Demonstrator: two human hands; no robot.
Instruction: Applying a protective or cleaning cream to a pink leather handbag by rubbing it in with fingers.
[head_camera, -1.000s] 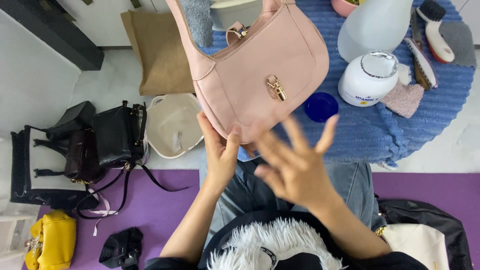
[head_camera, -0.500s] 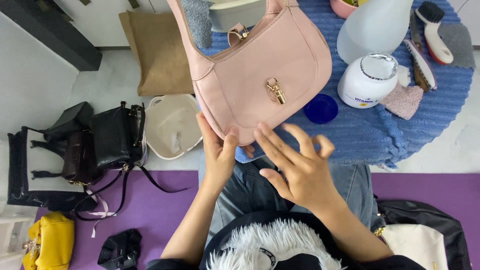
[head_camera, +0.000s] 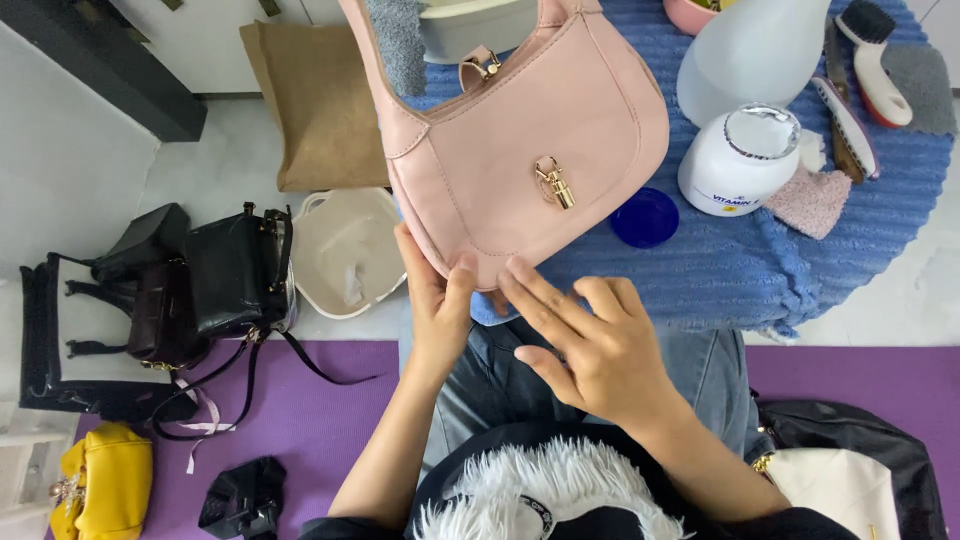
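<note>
White round jar (head_camera: 738, 160) stands on blue mat (head_camera: 800, 270), foil-sealed top, blue-printed label (head_camera: 725, 197) on its side. Its blue lid (head_camera: 645, 217) lies just beside it. Tall white plastic bottle (head_camera: 750, 50) stands directly behind the jar.

A home bag-cleaning corner is suggested: handbags (head_camera: 200, 285) are piled on a purple mat (head_camera: 300, 420), and brushes (head_camera: 875, 60), a white bottle (head_camera: 745, 50) and an open jar (head_camera: 738, 160) are set on a blue-clothed worktop (head_camera: 800, 270).

A blue round rug (head_camera: 850, 250) carries a white jar (head_camera: 738, 160), its blue lid (head_camera: 645, 217) just beside it, and brushes (head_camera: 875, 60); black bags (head_camera: 190, 290) (clustered together) sit near a yellow purse (head_camera: 105, 485).
</note>
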